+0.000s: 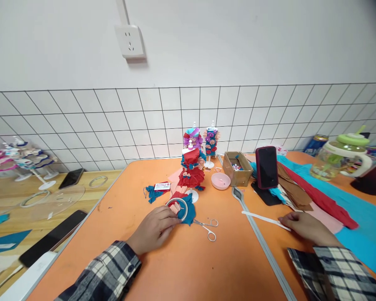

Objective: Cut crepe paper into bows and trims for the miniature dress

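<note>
My left hand (156, 228) is closed on the edge of a roll of white tape (186, 210), which is tilted over teal and red fabric scraps (190, 215). Out to the right, my right hand (307, 228) pinches one end of a narrow white strip (263, 218) that reaches leftward across a grey zipper (253, 228). Small scissors (209, 229) lie with their blades pointing at the teal scrap. Behind the roll stands a miniature dress form (191, 177) in a ruffled red and teal dress.
Farther back are two more dressed forms (210, 142), a pink bowl (221, 181), a cardboard box (238, 173) and an upright phone (267, 167). Cloth lengths (326, 196) and a jug (332, 159) occupy the right. Phones (53, 237) lie on the wooden table at left.
</note>
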A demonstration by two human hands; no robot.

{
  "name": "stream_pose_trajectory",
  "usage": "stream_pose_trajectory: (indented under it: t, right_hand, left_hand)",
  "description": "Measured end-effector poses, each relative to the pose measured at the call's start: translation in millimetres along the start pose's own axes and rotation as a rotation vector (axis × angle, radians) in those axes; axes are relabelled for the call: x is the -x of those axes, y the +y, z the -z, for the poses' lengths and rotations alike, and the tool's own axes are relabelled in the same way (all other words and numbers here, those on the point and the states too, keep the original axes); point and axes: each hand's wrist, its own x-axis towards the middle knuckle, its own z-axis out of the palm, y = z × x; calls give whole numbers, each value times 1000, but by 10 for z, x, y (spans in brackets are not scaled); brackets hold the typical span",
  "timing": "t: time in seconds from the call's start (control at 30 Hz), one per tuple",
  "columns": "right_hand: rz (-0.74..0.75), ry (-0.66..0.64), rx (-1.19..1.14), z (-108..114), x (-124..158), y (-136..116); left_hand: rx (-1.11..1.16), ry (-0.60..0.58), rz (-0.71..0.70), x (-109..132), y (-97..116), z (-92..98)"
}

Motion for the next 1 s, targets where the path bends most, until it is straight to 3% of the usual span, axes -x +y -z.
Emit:
stream_pose_trajectory:
  t: [0.1,0.2,0.37,0.6,0.7,0.8,0.93,1.0]
  right_hand:
    - [3,21,-12,4,-4,-20]
    - [88,129,-26,28,26,-127]
    - [276,88,57,-78,34,-193]
    - [315,65,-3,-89,51,-254]
    - [431,61,-218,14,262,-512]
    - [623,74,-588,110,579,-962]
    - [888,40,-544,280,795,-1531]
    - [853,120,-476,374,685,-1586]
  left_hand:
    - [5,-14,1,4,1,-2]
    - [5,-14,7,4,11,1]
    - [13,-30,28,-9,30,8]
    - [60,-54,48,-18,5,3]
    - [140,-42,57,-11,44,21]
    - [323,3,93,-26,148,40]
    - [526,39,203,-72,281,26]
    - [487,21,183,-79,296,14]
